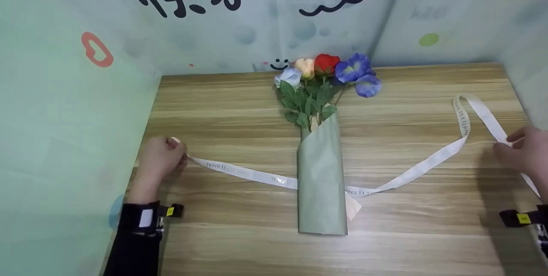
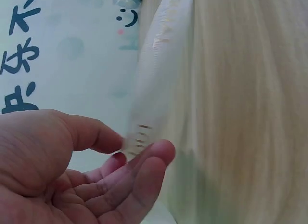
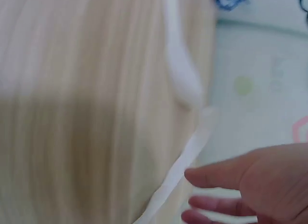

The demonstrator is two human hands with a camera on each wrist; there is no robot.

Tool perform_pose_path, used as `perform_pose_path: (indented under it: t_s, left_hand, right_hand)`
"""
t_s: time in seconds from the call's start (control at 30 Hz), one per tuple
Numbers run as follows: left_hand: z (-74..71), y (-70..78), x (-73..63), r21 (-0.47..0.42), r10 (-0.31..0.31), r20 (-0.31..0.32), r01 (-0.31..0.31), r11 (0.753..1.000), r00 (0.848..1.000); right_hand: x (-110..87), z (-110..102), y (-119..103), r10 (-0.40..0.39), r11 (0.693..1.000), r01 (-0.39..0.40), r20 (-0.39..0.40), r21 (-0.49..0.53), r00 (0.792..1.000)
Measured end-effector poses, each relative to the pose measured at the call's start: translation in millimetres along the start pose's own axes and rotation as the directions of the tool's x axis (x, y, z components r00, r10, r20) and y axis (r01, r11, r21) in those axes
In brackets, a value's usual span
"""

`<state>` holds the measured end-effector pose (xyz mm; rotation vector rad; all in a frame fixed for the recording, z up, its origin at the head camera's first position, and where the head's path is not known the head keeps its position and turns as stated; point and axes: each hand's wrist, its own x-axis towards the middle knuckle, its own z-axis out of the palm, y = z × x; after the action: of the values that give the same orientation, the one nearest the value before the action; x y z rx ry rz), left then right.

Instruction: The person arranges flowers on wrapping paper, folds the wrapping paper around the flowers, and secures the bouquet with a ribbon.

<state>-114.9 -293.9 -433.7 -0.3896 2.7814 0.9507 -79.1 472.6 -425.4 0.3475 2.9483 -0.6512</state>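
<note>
A white ribbon with printed lettering runs across the table and under the wrapped stems of a bouquet. My left hand pinches its left end between thumb and fingers; the left wrist view shows the ribbon stretching away from the fingertips. Toward the right, the ribbon loops up and back down past my right hand. In the right wrist view that hand has thumb and fingers apart, with the ribbon just beyond the thumb tip. The bouquet has blue, peach and red flowers above green wrapping paper.
The wood-grain table meets a pale printed backdrop at the back and sides. A small light paper corner sticks out from beneath the bouquet's right side. The flower heads reach the table's back edge.
</note>
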Motion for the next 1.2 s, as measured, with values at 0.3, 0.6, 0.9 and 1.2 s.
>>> perform_pose_path:
  t_s: [0.3, 0.6, 0.9, 1.2]
  left_hand:
    - [19.5, 18.0, -26.0, 0.063, 0.429, 0.070, -0.433, 0.899, 0.900]
    - [43.2, 14.5, -24.2, 0.285, 0.453, 0.215, -0.499, 0.818, 0.865]
    - [39.1, 29.1, -21.4, 0.258, 0.476, 0.210, -0.518, 0.815, 0.854]
    - [29.7, 77.6, -27.0, -0.367, 0.631, 0.413, -0.514, 0.776, 0.657]
  right_hand:
    - [-24.6, 29, -41, -0.466, 0.884, 0.456, 0.116, 0.107, 0.877]
    - [-25.7, 61, -49, -0.516, 0.855, 0.509, 0.082, 0.097, 0.853]
    - [-23.9, 83, -48, -0.546, 0.826, 0.558, -0.132, 0.078, 0.827]
    - [-20.7, 85, -48, -0.607, 0.779, 0.622, -0.150, 0.082, 0.780]
